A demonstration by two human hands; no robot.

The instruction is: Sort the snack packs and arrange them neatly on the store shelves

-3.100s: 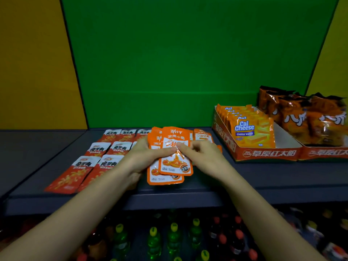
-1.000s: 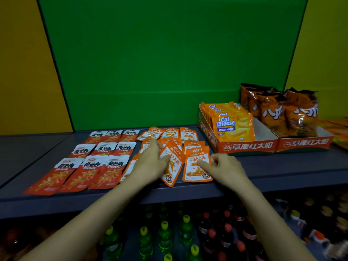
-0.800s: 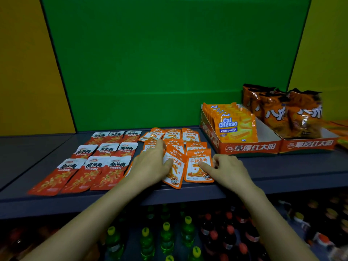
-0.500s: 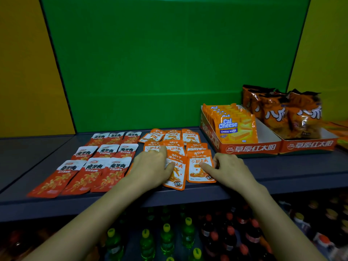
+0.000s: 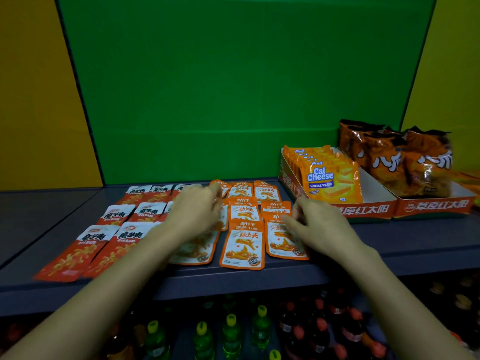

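Several orange snack packs (image 5: 243, 244) lie flat in rows on the grey shelf (image 5: 389, 240). To their left, red and white snack packs (image 5: 89, 245) lie in rows too. My left hand (image 5: 198, 213) hovers over the left column of orange packs with fingers loosely curled, blurred, hiding the packs beneath. My right hand (image 5: 315, 224) rests at the right column, fingertips touching the front right orange pack (image 5: 284, 242). Neither hand plainly grips a pack.
A cardboard tray (image 5: 368, 207) holds Cal Cheese wafer packs (image 5: 330, 183). A second tray (image 5: 439, 205) to its right holds orange chip bags (image 5: 405, 162). Bottles (image 5: 230, 333) stand on the lower shelf. A green back panel rises behind the shelf.
My left hand has moved up and back along the left column. The middle front pack now lies straight. My right hand has shifted slightly back at the right column.
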